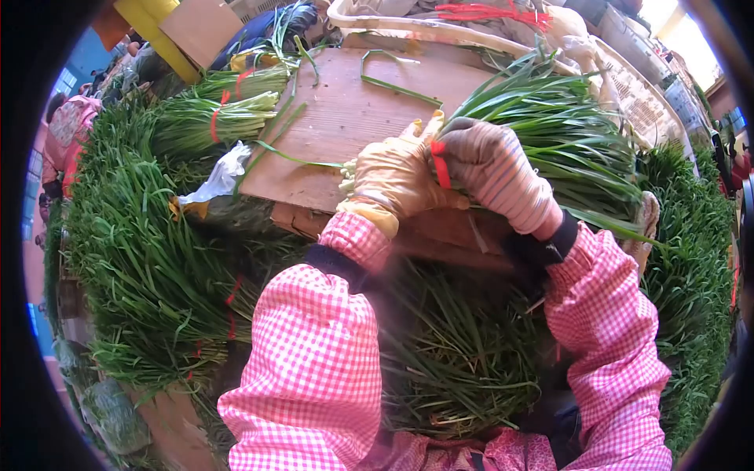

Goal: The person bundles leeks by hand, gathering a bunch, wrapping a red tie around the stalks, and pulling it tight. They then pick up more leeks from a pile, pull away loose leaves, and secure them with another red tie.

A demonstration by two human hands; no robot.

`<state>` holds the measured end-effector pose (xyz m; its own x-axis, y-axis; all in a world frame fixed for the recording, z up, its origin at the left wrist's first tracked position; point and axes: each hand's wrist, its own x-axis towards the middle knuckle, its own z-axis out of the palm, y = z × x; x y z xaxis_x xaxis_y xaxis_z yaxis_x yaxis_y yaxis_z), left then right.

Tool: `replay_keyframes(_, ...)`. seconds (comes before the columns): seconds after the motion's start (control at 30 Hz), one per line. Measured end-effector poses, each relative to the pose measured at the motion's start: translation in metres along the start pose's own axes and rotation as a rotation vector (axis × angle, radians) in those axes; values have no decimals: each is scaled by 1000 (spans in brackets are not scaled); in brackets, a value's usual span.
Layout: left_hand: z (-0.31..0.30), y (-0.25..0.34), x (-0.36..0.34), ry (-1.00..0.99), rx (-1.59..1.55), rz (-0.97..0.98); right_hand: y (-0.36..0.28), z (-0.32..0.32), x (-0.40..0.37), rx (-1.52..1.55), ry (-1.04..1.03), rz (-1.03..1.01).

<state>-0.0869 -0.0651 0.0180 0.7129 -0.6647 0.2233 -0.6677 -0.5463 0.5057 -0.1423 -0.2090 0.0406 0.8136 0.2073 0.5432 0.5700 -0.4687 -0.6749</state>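
A bunch of long green chives (558, 129) lies across the wooden board (330, 102), leaves fanned out to the right. My left hand (397, 177), in a yellow rubber glove, is wrapped over its pale stem end; the white stem tips show left of the glove. A red tie (441, 165) runs around the bunch just right of that hand. My right hand (499, 169), in a striped knit glove, is closed, its fingertips pinching the tie from above. Part of the bunch under both hands is hidden.
Tied chive bunches (236, 118) are stacked at the left, beside a larger leafy pile (149, 235). A white plastic scrap (224, 174) hangs by the board. Red ties (495, 12) lie in the basket (345, 17) behind. Loose chives (455, 353) fill the space below; more leaves (691, 275) stand right.
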Motion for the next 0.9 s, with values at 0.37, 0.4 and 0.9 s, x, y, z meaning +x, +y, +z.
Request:
replay_keyframes(0.37,0,-1,6,-63,181,-92,-34,-13,-10,-517,-165,127)
replay_keyframes(0.4,0,-1,7,-65,200,-83,-36,-12,-7,-483,-167,230)
replay_keyframes(0.9,-8,0,3,-7,113,-96,-18,-6,21,-829,-48,-297)
